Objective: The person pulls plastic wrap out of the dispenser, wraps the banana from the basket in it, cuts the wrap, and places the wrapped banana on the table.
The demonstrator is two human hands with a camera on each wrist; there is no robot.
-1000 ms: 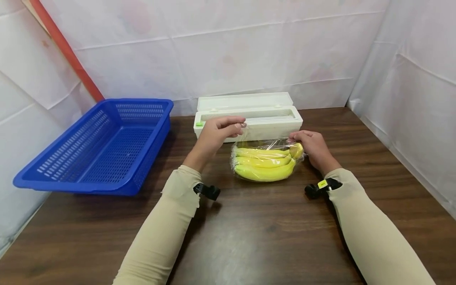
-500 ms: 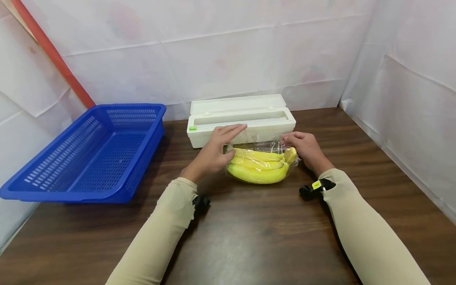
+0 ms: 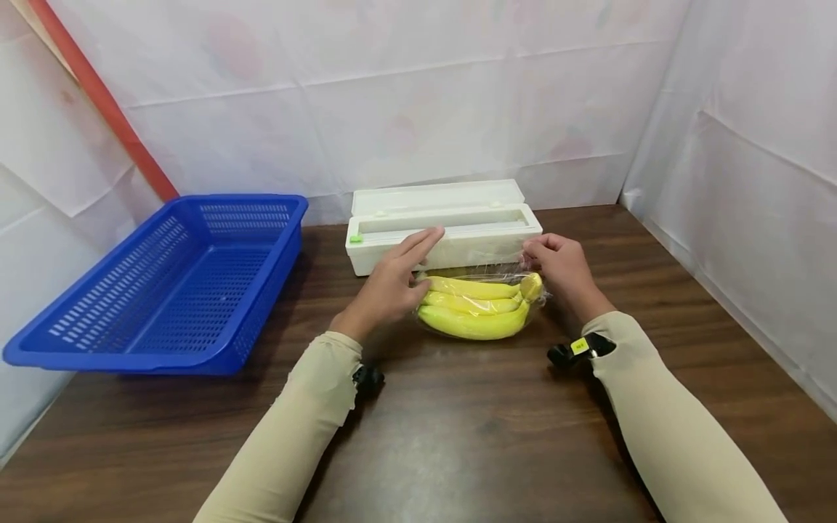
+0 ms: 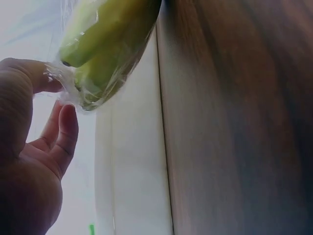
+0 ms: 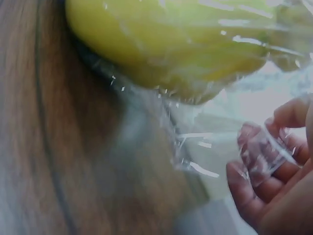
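Note:
A bunch of bananas [image 3: 474, 312], covered in clear plastic wrap [image 3: 497, 274], lies on the table in the head view, stem end to the right. At its left end is my left hand [image 3: 389, 283], fingers extended, with the thumb at the wrapped banana tips. The left wrist view shows crinkled wrap [image 4: 61, 76] overlapping the thumb tip, while other fingertips stay slightly apart below it. My right hand [image 3: 559, 269], beyond the stem, pinches a loose edge of the wrap. In the right wrist view, that film [image 5: 261, 156] is bunched between its fingers.
Right behind the bananas stands a long white wrap dispenser [image 3: 451, 250] with its lid raised and a green slider [image 3: 356, 238] at its left. A blue perforated basket [image 3: 261, 290] sits on the left of the wooden table [image 3: 471, 436]. White sheeting hangs behind.
My left hand has come down from the raised film to the left end of the bananas. The right hand keeps its pinch on the wrap, shifted slightly. The head view has moved a little.

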